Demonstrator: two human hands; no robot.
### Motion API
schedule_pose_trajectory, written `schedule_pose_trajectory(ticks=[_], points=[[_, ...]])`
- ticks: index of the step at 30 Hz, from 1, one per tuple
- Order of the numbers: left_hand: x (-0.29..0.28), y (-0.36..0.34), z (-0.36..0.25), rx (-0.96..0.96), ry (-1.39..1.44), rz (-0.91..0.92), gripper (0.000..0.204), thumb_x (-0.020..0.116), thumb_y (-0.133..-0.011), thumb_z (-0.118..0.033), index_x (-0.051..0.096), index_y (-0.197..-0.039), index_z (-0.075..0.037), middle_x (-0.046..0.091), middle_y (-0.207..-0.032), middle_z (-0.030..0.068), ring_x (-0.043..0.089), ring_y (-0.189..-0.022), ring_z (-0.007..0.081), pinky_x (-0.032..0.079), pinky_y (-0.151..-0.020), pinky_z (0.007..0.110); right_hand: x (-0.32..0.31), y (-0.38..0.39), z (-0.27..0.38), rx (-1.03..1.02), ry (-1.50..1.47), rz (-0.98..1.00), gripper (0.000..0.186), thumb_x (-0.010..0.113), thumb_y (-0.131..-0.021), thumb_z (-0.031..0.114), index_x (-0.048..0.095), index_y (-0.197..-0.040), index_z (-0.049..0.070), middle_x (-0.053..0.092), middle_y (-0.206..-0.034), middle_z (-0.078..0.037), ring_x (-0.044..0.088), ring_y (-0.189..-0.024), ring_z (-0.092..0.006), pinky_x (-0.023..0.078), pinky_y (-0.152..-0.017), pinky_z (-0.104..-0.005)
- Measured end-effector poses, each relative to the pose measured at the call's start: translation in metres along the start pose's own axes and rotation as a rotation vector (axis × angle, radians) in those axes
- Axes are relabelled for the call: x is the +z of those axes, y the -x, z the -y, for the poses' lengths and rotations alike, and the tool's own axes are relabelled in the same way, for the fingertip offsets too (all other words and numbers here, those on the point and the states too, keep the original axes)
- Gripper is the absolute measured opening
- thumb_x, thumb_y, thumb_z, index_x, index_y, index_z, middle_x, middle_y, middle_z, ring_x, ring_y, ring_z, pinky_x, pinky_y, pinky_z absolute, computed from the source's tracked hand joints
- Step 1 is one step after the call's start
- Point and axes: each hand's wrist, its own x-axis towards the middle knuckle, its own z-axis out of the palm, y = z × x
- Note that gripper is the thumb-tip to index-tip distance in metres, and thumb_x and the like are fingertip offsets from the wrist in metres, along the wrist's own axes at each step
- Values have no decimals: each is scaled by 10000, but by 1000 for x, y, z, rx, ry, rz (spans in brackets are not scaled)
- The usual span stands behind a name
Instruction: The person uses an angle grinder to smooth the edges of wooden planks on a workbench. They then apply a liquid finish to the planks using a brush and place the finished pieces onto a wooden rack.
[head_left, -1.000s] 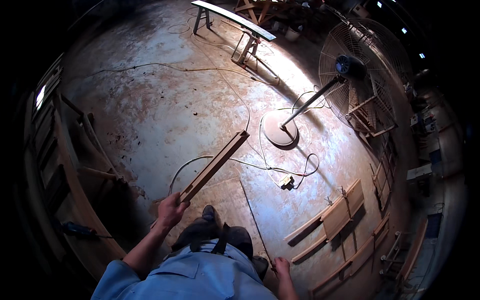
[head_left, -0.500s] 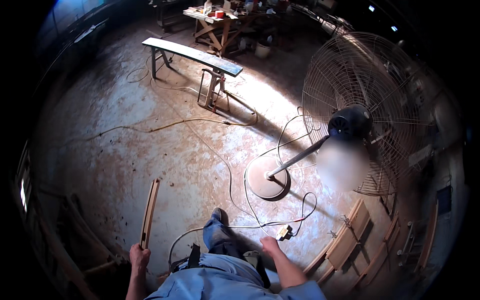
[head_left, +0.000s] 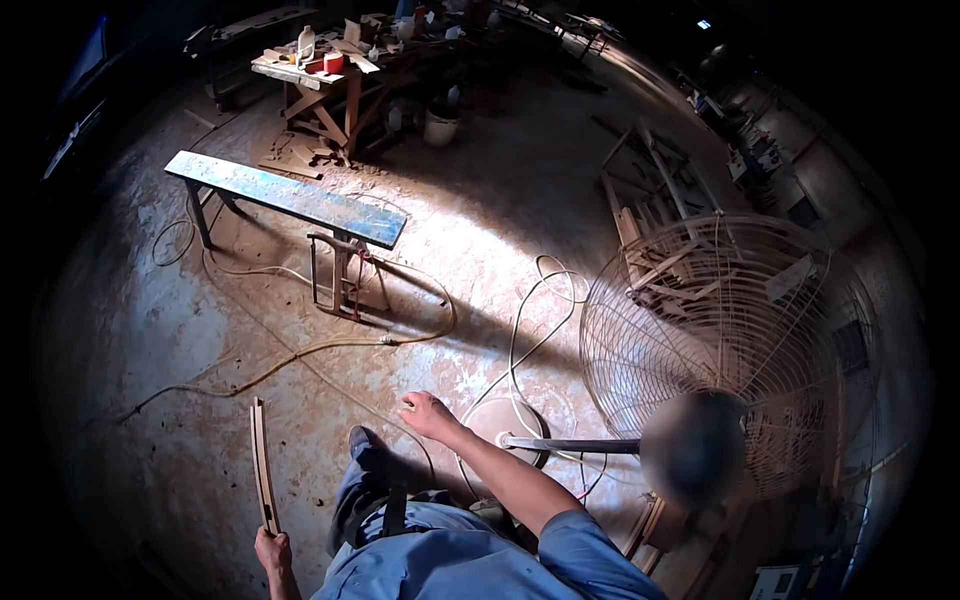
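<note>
One strip [head_left: 262,460] of wood, carried at the person's left, its far end pointing ahead and seen against the floor [head_left: 330,400]; gap beneath not measurable by eye.

Progress, as judged: strip in hand, gripped at its near end; not set down on the bench [head_left: 290,195] or on the table [head_left: 283,72], both well apart from it. Release remains undone. No cutting or joining is visible at this moment.

Condition of strip: long, narrow, pale tan, with a darker line running lengthwise and a short dark slot just beyond the grip. Slight curve, probably the lens. Finer surface detail too small to tell.

Left hand [head_left: 272,547]: closed around the strip's near end, fingers wrapped.

Right hand [head_left: 428,414]: out in front of the body, fingers partly curled, well apart from the strip; whether they pinch anything small cannot be told.

Surroundings: one caged fan [head_left: 690,330], right, on a round base [head_left: 490,415]; one yellowish hose [head_left: 300,352], lying between strip and bench.
</note>
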Motion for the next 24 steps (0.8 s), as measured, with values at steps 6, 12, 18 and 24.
schedule_pose_trajectory(ticks=[6, 12, 18, 24], points=[[0, -130, -210, 266, -12, 95, 158, 582, -716, -96, 590, -856, -22, 644, -775, 187, 624, -726, 378, 495, -681, 431, -88, -126, -21, 272, -19, -6, 516, 658, -854, 371, 638, -1208, -4, 653, -1179, -260, 633, -1115, -378, 500, -967, -435], [50, -211, -397, 339, -234, 62, 133, 581, -778, -121, 581, -858, -15, 656, -839, 249, 621, -858, 467, 486, -721, 517, -168, -289, -96, 404, -43, -118, 459, 673, -852, 390, 673, -1140, 33, 680, -1123, -234, 661, -1064, -373, 516, -909, -447], [127, -256, -528, 657, -831, 193, 188, 609, -866, -210, 686, -807, -49, 675, -758, 171, 667, -737, 344, 538, -629, 420, -283, -438, -182, 495, -68, -98, 432, 644, -857, 408, 673, -1071, 34, 695, -1078, -215, 666, -1015, -386, 524, -860, -466], [219, -320, -700, 594, -250, 318, 171, 627, -714, -146, 575, -748, 14, 603, -654, 217, 644, -639, 352, 480, -589, 451, -405, -488, -257, 456, -203, -268, 417, 640, -851, 389, 661, -1003, 2, 688, -994, -242, 676, -948, -370, 519, -816, -441]])
